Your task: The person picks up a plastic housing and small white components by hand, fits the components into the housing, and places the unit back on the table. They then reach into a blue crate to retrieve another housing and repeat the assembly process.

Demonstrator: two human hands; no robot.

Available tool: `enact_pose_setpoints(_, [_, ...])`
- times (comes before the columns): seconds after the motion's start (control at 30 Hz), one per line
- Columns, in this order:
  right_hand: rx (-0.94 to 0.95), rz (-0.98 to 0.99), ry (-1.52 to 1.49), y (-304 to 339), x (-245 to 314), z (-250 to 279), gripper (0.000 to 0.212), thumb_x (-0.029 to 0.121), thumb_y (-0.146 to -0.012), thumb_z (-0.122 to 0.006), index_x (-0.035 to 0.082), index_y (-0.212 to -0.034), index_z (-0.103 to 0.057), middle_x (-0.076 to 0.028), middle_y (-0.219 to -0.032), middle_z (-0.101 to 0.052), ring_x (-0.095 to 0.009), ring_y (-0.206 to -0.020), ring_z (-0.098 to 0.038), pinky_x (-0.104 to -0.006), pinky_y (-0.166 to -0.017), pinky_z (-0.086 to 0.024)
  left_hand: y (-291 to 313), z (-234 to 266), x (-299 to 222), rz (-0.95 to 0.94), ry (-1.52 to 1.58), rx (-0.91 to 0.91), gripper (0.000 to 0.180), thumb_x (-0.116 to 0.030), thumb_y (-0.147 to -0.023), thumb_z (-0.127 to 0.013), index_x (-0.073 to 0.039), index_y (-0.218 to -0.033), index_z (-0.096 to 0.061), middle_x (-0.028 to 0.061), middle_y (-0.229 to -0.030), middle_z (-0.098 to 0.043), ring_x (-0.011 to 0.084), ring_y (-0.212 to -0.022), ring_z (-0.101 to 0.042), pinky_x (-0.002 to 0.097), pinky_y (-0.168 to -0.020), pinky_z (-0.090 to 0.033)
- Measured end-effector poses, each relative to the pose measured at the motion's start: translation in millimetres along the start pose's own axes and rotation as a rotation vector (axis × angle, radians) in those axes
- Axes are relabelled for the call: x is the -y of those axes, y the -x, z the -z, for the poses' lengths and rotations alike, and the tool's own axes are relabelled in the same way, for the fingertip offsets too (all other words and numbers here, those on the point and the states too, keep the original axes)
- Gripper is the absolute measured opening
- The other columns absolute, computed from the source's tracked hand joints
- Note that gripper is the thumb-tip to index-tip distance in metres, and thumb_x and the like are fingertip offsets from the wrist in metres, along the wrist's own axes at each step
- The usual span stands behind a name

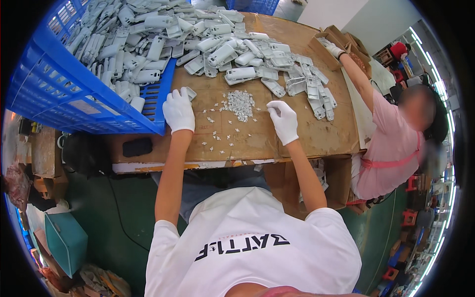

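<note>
My left hand (pixel 177 111), in a white glove, is closed at the near corner of the blue crate, with a small white plastic casing (pixel 191 93) at its fingertips. My right hand (pixel 284 122), also gloved, hovers over the cardboard-covered table with thumb and fingers curled together. Whatever it may pinch is too small to make out. Between my hands lies a heap of tiny clear plastic parts (pixel 240 105), several of them scattered toward me. Beyond it spreads a big pile of white plastic casings (pixel 217 52).
A blue slatted crate (pixel 74 89), heaped with casings, stands at the left. A dark flat object (pixel 137 147) lies near the table's front edge. On the right, a co-worker in pink (pixel 388 133) reaches a gloved hand into a cardboard box (pixel 324 49). An open carton (pixel 339 180) sits below the table edge.
</note>
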State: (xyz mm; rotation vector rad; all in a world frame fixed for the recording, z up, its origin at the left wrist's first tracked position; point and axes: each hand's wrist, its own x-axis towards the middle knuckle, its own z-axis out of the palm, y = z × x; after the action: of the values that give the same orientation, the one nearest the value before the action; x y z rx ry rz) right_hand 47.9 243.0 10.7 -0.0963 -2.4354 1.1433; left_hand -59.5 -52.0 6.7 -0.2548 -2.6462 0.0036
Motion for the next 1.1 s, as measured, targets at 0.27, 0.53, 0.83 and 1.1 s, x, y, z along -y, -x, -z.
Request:
enact_pose_setpoints(0.27, [0.125,0.151,0.196,17.4,2.6,-11.3,0.01,0.008,-0.083,-0.072,0.007,-0.091,-0.066,-0.006,-0.088,-0.063,-0.019,-0.072,-0.064,-0.0309,-0.067,-0.052,-21.4,6.7,5.6,0.086,0.259,0.058,0.031,-0.013,-0.085,-0.069,-0.017,-0.114,-0.061,0.0096,-0.093,-0.068,0.031,-0.087,-0.068,0.0416,-0.072,-0.054])
enact_pose_setpoints(0.53, [0.222,0.188,0.22,16.3,3.0,-19.0,0.01,0.013,-0.085,-0.07,0.008,-0.093,-0.065,-0.008,-0.092,-0.062,-0.029,-0.082,-0.064,-0.039,-0.074,-0.052,-1.9,26.2,12.8,-0.336,0.766,0.035,0.02,0.007,-0.078,-0.059,-0.011,-0.087,-0.066,0.0077,-0.113,-0.07,0.0327,-0.124,-0.056,0.0376,-0.106,-0.041])
enact_pose_setpoints(0.83, [0.213,0.176,0.345,28.8,1.0,-33.8,0.012,0.008,-0.087,-0.065,0.007,-0.096,-0.058,-0.013,-0.097,-0.058,-0.035,-0.095,-0.058,-0.0447,-0.081,-0.05,30.2,14.4,21.1,0.28,1.619,0.42,0.017,0.001,-0.088,-0.051,0.0,-0.093,-0.067,0.0084,-0.107,-0.068,0.02,-0.1,-0.066,0.0302,-0.091,-0.051])
enact_pose_setpoints(1.1, [-0.008,0.311,0.085,55.0,11.5,-29.7,0.019,0.003,-0.084,-0.068,0.006,-0.1,-0.058,-0.012,-0.092,-0.061,-0.033,-0.088,-0.063,-0.0402,-0.076,-0.052,47.8,30.1,-5.9,0.493,1.478,0.297,0.027,0.002,-0.085,-0.064,-0.003,-0.111,-0.057,0.0104,-0.102,-0.064,0.0181,-0.089,-0.068,0.0309,-0.071,-0.061])
